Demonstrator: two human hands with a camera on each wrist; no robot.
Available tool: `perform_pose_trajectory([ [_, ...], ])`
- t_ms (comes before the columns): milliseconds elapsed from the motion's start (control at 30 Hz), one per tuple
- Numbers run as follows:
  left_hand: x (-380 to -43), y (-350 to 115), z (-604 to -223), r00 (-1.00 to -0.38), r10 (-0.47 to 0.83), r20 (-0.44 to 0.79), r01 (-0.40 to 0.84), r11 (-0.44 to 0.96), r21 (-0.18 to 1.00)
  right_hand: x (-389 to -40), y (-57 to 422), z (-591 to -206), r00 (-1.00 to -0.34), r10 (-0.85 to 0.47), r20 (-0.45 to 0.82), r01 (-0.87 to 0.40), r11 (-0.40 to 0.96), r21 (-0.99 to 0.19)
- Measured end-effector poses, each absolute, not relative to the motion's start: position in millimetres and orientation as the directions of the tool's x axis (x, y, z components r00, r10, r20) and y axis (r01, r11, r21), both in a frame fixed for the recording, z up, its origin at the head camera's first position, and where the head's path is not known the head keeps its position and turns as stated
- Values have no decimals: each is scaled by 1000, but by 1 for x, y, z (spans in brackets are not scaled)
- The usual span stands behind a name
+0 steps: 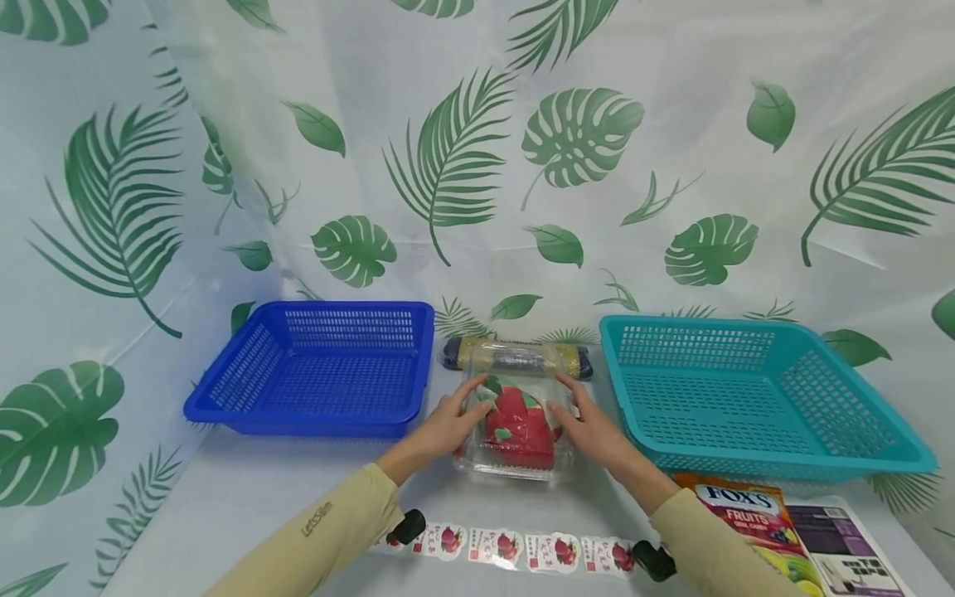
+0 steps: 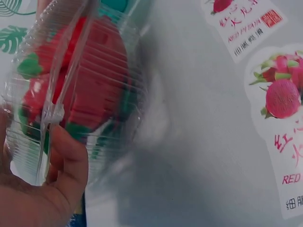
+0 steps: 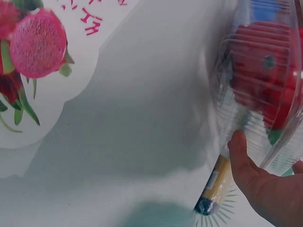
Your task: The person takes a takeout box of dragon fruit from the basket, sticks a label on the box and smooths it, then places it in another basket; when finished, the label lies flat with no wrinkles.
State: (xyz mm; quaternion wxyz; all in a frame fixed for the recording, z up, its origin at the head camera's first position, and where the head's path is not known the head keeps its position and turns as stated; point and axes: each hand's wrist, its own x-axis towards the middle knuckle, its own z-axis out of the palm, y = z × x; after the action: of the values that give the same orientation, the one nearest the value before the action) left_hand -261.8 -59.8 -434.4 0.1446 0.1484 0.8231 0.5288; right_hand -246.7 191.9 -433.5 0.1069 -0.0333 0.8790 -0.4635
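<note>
A clear plastic clamshell box (image 1: 515, 474) sits at the middle of the table in the head view, with red dragon fruits (image 1: 518, 427) with green tips inside it. My left hand (image 1: 451, 417) grips the box's left side. In the left wrist view, thumb and fingers pinch its rim beside a small latch tab (image 2: 56, 113), and the lid lies over the fruit. From the right, my right hand (image 1: 593, 427) holds the opposite side; the right wrist view shows its thumb (image 3: 238, 146) against the ribbed plastic wall and the other fingers round the rim, partly out of frame.
A blue basket (image 1: 309, 429) stands at the left and a teal basket (image 1: 753, 468) at the right. Behind the box lies a yellow-and-dark long package (image 1: 574, 362). Dragon fruit stickers (image 1: 496, 547) line the front. A Fox's candy bag (image 1: 746, 518) overlaps a purple-and-white printed item (image 1: 846, 539).
</note>
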Motion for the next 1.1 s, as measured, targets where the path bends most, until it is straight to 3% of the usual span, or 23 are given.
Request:
perform_pose_trajectory([
  [1100, -256, -57, -431, -943, 321, -86, 65, 433, 899, -236, 190, -429, -979, -142, -145, 34, 589, -807],
])
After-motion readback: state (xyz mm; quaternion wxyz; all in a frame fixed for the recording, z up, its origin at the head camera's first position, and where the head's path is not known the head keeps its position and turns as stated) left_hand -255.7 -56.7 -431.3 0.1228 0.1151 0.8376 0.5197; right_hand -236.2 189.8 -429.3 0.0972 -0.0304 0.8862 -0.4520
